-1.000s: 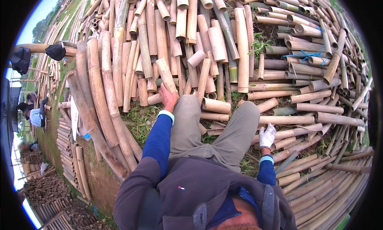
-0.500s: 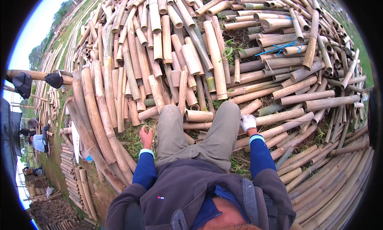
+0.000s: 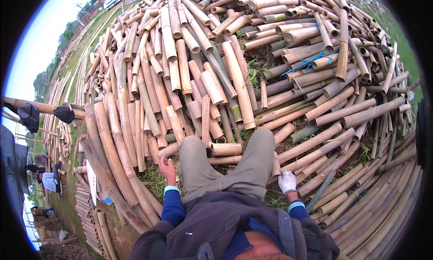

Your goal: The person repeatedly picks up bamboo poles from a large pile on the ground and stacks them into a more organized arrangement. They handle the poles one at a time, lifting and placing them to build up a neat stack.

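At four o'clock, the gloved right hand is beside a short bamboo piece, though whether its fingers clamp it I cannot tell; toward eight, the bare left hand is empty, thumb and fingers apart. Short lengths lie heaped at twelve, seemingly cut, while long poles at nine look uncut.

Free: grass strip, between long bamboo poles and bare left hand. Obstructing: left knee, right of that hand; cut bamboo pieces, beyond gloved right hand
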Motion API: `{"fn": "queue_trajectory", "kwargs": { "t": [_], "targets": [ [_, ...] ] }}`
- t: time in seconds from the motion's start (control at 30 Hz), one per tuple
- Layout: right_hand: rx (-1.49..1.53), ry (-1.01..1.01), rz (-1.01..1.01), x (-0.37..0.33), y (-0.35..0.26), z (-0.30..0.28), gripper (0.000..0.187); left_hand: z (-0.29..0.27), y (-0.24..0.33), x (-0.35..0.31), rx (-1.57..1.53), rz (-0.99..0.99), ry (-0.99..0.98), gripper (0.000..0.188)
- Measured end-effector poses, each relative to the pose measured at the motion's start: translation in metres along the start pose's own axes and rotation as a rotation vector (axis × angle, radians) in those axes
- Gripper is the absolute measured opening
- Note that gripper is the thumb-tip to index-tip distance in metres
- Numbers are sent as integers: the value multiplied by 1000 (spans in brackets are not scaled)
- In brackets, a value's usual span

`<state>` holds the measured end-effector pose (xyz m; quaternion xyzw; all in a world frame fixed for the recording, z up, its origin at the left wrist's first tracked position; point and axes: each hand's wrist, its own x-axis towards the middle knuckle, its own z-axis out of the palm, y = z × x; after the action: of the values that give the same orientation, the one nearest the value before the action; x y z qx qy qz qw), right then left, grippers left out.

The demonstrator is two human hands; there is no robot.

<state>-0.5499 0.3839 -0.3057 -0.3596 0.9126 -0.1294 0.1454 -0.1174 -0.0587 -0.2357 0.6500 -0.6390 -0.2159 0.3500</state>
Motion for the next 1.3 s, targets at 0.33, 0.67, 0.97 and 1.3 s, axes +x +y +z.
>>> {"fn": "queue_trajectory", "kwargs": {
  "t": [0.33, 0.67, 0.97, 1.3],
  "targets": [
    [173, 9, 174, 36, 10, -2, 20, 69, 127, 19, -102, 208, -300, 45],
    [264, -91, 207, 74, 27, -22, 25, 148, 177, 10, 153, 501, -679, 64],
    [352, -115, 315, 85, 26, -22, 27, 219, 189, -20, 713, 614, -767, 95],
    [500, -73, 338, 108, 97, 38, 33, 222, 179, 11, 515, 729, -934, 54]
  ]
}}
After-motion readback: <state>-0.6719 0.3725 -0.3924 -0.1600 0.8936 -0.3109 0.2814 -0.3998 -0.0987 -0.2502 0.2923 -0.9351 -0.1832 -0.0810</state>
